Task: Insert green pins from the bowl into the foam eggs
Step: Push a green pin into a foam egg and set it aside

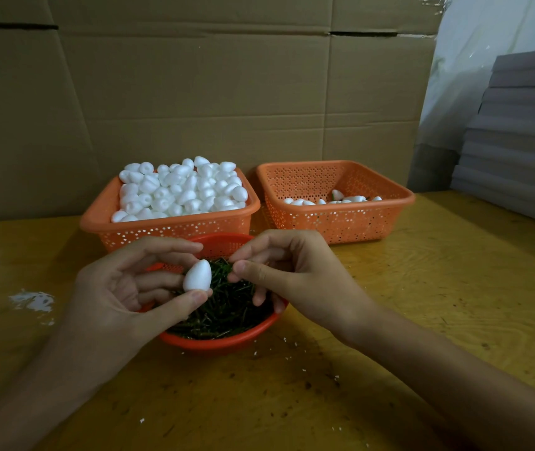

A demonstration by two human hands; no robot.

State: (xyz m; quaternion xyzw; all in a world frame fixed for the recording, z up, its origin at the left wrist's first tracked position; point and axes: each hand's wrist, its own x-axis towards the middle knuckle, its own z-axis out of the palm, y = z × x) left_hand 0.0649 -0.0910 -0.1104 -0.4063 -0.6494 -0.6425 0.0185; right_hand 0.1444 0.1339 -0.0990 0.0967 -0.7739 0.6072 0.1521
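Far left on desk (422, 288): patch of white crumbs (33, 301). Next, left hand (123, 288), palm turned inward, fingers curled, gripping one egg (197, 275) with thumb below and fingers behind. Egg bare, pointed end up, held above left part of bowl.

Back left: left basket (168, 227), orange, perforated, heaped with bare eggs (181, 190).

Centre, nearest to viewer: bowl (220, 343), red, perforated, just in front of left basket; touching or apart, cannot tell. Filled with pins (223, 307), green, lying loose.

Over bowl, just right of egg: right hand (292, 275), thumb and forefinger tips pinched close, other fingers curled down toward pins. Pin in pinch or not: cannot tell, green pile directly behind. Small gap between pinch and egg.

Back right: right basket (341, 219), orange, just beside left basket, holding a few loose eggs (354, 199) on its floor, with green on at least one.

Background: cardboard (194, 92) wall. Far right: stack (519, 141) of grey sheets.
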